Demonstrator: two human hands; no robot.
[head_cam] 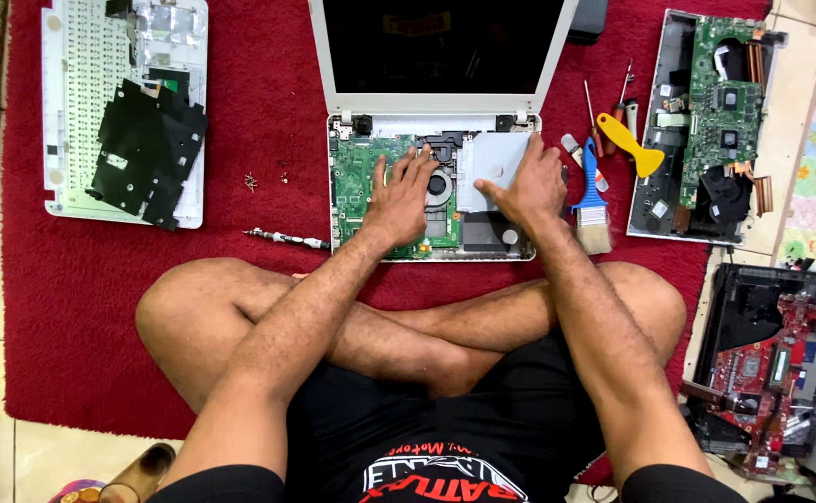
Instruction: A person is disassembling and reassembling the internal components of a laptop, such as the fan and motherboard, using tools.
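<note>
A person sits cross-legged on a red carpet (82, 307), both bare arms reaching forward to twelve o'clock. The left hand (399, 200) lies flat, fingers spread, on the green circuit board (357, 182) inside an opened white laptop base (431, 191). The right hand (529, 186) rests open, palm down, on the grey metal drive cover (492, 158); neither hand grips anything. A steady, even press away from the black fan (440, 184) between the hands looks wisest here, so nothing flexes. At nine o'clock of the base lies a slim screwdriver (287, 239), with loose screws (251, 180) beyond it. At three o'clock sit a blue-handled brush (593, 200) and a yellow plastic pry tool (629, 142). Farther out, the white laptop screen lid (441, 56) stands open at twelve; a white keyboard panel (124, 102) lies at ten o'clock.
</note>
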